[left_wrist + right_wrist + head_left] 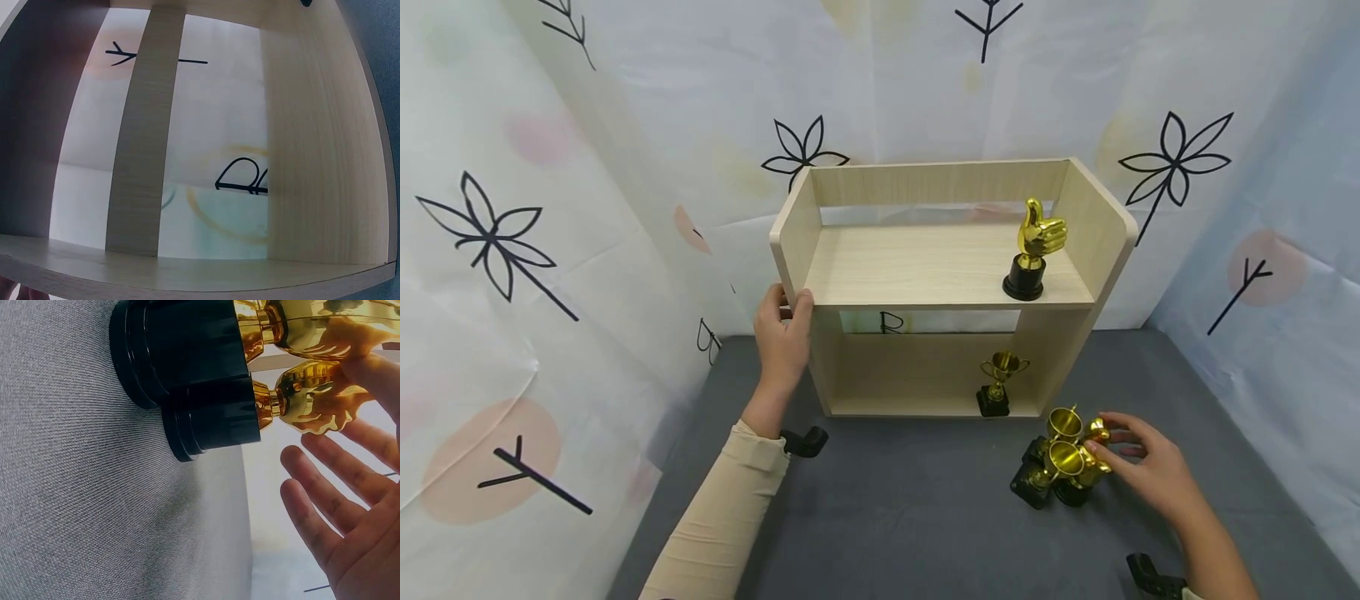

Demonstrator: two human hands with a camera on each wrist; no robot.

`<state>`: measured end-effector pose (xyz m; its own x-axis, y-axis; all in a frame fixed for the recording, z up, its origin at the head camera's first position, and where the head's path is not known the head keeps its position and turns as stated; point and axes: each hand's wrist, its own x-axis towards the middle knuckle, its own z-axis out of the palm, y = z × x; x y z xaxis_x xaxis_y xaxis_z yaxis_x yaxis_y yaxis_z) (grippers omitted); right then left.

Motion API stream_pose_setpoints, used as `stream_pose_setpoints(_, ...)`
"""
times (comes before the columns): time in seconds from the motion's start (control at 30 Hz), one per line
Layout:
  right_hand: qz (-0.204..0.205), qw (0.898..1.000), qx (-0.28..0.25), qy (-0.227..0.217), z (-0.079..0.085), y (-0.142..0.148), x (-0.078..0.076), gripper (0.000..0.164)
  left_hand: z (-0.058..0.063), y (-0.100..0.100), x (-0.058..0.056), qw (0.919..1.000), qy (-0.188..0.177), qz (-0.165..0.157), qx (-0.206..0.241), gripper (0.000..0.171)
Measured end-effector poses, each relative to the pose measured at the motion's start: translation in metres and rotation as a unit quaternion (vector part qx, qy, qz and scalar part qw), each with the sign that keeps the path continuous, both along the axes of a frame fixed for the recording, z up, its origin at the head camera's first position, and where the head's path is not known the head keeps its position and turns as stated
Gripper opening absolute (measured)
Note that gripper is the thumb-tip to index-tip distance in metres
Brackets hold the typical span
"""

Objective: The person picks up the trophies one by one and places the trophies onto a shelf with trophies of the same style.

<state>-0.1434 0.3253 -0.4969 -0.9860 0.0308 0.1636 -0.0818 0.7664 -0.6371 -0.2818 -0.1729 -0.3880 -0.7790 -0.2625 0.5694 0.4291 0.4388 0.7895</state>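
My left hand (784, 337) grips the left side panel of a pale wooden two-tier shelf (943, 319), thumb at the front edge; only fingertips show at the corner of the left wrist view. At the right, my right hand (1153, 467) has thumb and index finger around the gold top of a round-based trophy (319, 403), apparently a thumbs-up one. The other fingers are spread. This trophy stands on the grey cloth, touching another round-based trophy (187, 347). Gold cup trophies (1065, 458) with black bases crowd beside them, partly hiding one another.
A gold thumbs-up trophy (1037, 242) stands at the right of the upper shelf. Below it, a small gold cup trophy (997, 383) stands at the right of the lower compartment. Patterned fabric (625, 108) hangs behind and along both sides of the grey tabletop (910, 508).
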Motion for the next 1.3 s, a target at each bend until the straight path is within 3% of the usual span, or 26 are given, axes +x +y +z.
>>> stream_pose_setpoints(0.53,-0.011,1.000,-0.004,-0.006,-0.0018,-0.0011,0.0011,0.059,-0.0059,0.0058,-0.0025,0.9994,0.014,0.012,0.030,0.038)
stream_pose_setpoints(1.3,-0.012,0.999,-0.032,0.026,0.0011,0.0003,0.0033,0.055,-0.0065,0.0081,-0.0019,0.9995,0.014,0.021,0.016,0.041)
